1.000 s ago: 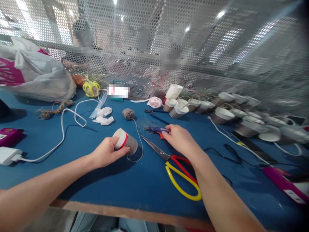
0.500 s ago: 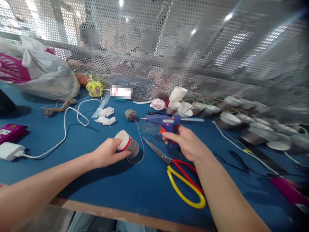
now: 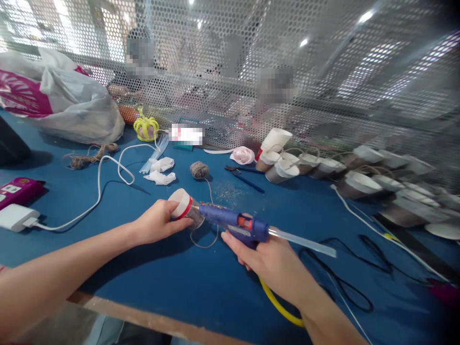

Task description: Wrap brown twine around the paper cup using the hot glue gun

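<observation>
One paper cup, part-wrapped in grey yarn, in the left hand; one glue gun in the right.

Item, from where I stand: the cup (image 3: 184, 209), tilted above or on the blue counter (image 3: 158, 282), left hand (image 3: 160, 220) in a closed grip around it; right hand (image 3: 271, 258) closed on the handle of the glue gun (image 3: 230, 219), nozzle at the yarn-covered side, contact not certain. Done, as I judge: yarn over the lower part. Left, seemingly: a white band by the rim, bare above a red stripe, and yarn uncut, its strand looping back to the yarn ball (image 3: 199, 170). For comparison: wrapped cups with handles (image 3: 282, 171), standing at the back right, look further along. Also: cutters (image 3: 247, 178), beyond the gun.
</observation>
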A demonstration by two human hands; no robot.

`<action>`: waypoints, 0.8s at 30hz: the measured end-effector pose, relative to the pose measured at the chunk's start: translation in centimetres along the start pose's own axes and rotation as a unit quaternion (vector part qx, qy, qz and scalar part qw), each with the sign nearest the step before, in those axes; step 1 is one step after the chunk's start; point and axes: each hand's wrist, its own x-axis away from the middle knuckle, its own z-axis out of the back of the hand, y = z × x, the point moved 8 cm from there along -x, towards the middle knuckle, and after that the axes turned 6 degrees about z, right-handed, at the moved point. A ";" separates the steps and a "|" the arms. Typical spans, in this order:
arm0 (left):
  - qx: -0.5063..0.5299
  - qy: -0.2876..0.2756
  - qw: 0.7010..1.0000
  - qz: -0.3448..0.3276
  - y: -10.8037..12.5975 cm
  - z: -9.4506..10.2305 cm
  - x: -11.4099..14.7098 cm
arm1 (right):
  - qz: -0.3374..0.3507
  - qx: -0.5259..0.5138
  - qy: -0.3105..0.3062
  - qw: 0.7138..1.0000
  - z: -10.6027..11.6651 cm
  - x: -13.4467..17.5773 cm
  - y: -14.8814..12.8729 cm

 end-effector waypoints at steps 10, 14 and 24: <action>-0.006 0.004 1.000 -0.011 0.2 0.1 0.0 | 0.072 0.074 0.011 0.995 0.3 -0.4 -1.2; -0.016 0.005 1.000 -0.007 0.1 0.1 0.0 | 0.079 0.075 -0.001 0.994 0.1 -0.3 -1.4; -0.027 0.005 1.000 -0.010 0.4 0.2 0.0 | 0.078 0.080 -0.016 0.994 -0.3 0.0 -1.4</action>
